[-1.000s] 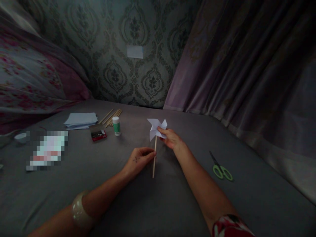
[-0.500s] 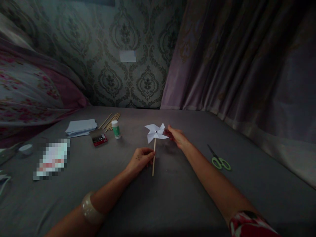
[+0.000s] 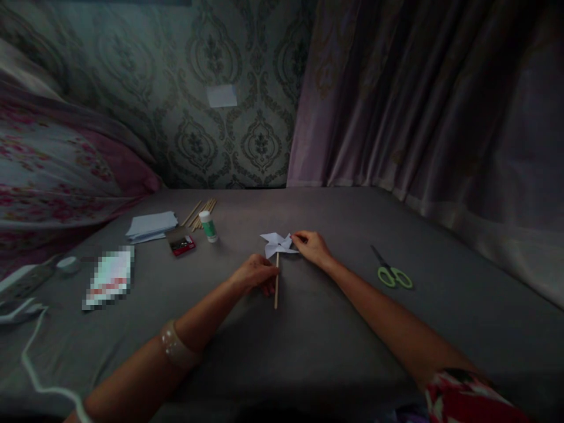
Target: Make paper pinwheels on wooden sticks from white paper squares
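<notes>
A white paper pinwheel (image 3: 274, 241) with a small pin at its centre is fixed to the top of a thin wooden stick (image 3: 277, 294). My left hand (image 3: 255, 273) grips that stick about halfway down, its fingers closed round it. My right hand (image 3: 312, 245) is at the right side of the pinwheel, thumb and fingertips pinched on a paper blade. Part of that blade is covered by the fingers. The stick's lower end points toward me.
Green-handled scissors (image 3: 393, 277) lie to the right. At the left are a glue stick (image 3: 208, 228), a small red box of pins (image 3: 182, 245), wooden sticks (image 3: 194, 216), a stack of white paper (image 3: 152, 225), a blurred packet (image 3: 110, 279) and a power strip (image 3: 26, 282) with a white cable.
My right hand has gone from open beside the pinwheel to pinching its blade. The pinwheel sits slightly lower in view. My left hand keeps its hold on the stick.
</notes>
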`<action>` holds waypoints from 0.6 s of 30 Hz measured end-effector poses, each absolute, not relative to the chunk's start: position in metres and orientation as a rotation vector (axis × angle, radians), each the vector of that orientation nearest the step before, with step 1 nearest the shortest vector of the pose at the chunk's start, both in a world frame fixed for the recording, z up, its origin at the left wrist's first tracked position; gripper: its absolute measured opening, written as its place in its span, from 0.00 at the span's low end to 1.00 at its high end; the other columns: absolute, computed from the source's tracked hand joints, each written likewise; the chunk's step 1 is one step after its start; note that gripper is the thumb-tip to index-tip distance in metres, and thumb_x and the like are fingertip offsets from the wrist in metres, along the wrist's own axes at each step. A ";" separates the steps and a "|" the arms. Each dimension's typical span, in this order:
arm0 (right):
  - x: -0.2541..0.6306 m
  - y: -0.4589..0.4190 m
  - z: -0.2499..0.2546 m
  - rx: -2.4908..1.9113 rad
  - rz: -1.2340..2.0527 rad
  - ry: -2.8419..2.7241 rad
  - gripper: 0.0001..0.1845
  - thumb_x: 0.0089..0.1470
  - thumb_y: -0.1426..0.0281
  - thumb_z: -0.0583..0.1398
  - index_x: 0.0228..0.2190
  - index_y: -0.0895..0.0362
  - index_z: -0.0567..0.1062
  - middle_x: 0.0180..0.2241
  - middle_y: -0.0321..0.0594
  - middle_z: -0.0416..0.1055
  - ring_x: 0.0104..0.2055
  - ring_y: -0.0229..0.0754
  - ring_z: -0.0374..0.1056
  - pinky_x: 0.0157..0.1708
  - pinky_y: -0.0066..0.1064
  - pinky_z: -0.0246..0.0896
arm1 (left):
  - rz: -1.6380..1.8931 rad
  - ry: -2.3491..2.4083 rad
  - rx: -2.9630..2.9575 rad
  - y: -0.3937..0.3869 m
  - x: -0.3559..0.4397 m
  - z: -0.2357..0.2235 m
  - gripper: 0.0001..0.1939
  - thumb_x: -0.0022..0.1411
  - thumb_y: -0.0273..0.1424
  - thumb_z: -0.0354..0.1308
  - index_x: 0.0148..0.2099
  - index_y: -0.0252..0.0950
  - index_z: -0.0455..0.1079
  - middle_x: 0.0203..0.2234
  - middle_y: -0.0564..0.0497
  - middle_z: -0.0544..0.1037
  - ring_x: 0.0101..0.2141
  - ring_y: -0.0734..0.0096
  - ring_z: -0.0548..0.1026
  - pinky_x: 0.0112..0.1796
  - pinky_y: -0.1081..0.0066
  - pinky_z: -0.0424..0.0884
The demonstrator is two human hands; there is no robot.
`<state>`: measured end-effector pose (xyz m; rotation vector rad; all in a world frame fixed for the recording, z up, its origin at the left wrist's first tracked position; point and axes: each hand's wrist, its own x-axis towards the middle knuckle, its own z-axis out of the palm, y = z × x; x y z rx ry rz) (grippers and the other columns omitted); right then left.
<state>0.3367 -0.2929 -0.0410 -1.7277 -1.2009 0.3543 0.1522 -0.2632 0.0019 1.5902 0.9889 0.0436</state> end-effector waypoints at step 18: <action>0.319 -0.304 -0.047 -1.747 0.223 -1.470 0.11 0.51 0.65 0.61 0.37 0.54 0.78 0.36 0.43 0.77 0.39 0.45 0.71 0.45 0.37 0.61 | 0.620 1.091 2.288 -0.211 0.163 -0.010 0.10 0.56 0.30 0.55 0.38 0.32 0.73 0.32 0.45 0.79 0.31 0.69 0.75 0.32 0.74 0.67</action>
